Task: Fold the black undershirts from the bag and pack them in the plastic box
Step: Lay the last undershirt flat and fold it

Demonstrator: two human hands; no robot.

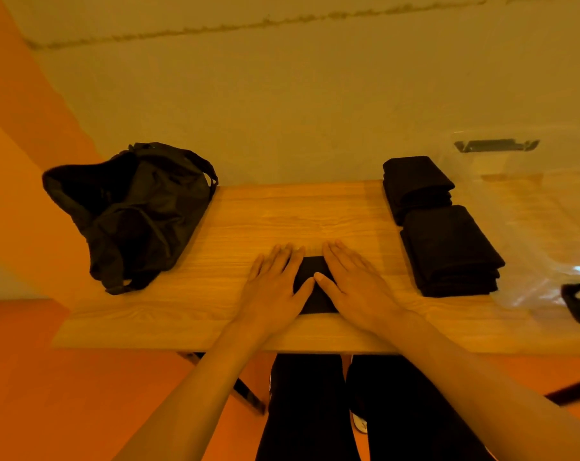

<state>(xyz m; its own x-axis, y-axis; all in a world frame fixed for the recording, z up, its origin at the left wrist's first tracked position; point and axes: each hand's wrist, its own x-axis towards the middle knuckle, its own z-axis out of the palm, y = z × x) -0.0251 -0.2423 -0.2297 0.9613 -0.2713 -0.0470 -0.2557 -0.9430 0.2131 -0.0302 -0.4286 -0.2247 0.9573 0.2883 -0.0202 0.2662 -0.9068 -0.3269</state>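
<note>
Item: folded undershirt, near table edge. My left hand and right hand press it, fingers flat and straight. I judge: smooth outward evenly, then stack beside folded piles by plastic box.

Our left hand and right hand lie flat, palms down, side by side just below frame centre, fingers straight, thumb tips almost meeting. Our bare forearms stretch up from the bottom edge.

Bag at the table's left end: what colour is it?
The bag is black, seen in the head view.
</note>
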